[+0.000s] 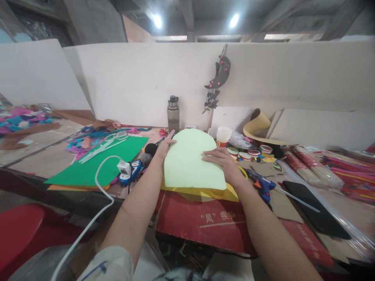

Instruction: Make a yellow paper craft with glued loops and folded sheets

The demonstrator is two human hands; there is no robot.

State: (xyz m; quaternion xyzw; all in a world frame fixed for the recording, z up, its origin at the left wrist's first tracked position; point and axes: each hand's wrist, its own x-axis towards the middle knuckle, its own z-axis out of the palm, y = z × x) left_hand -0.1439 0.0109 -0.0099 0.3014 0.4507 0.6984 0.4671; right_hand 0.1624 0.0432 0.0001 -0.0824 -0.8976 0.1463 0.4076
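A pale green sheet [193,162] with a rounded top and a straight lower edge lies in front of me. A yellow sheet [215,194] shows from under its lower edge. My left hand [166,145] is at the green sheet's upper left edge, its fingers stretched out and partly on the sheet. On the right side, my right hand [220,159] rests its extended fingers flat on the sheet. The thumb of the right hand is hard to make out. Beneath the sheets is a red board [202,222] with printed characters.
Left are green sheets [88,168], a power strip [129,173] and its white cable [101,207]. A bottle [173,115] stands behind. Right are a blue glue gun [265,187], a black phone [315,208], a paper cup [223,136] and small tubs [244,156].
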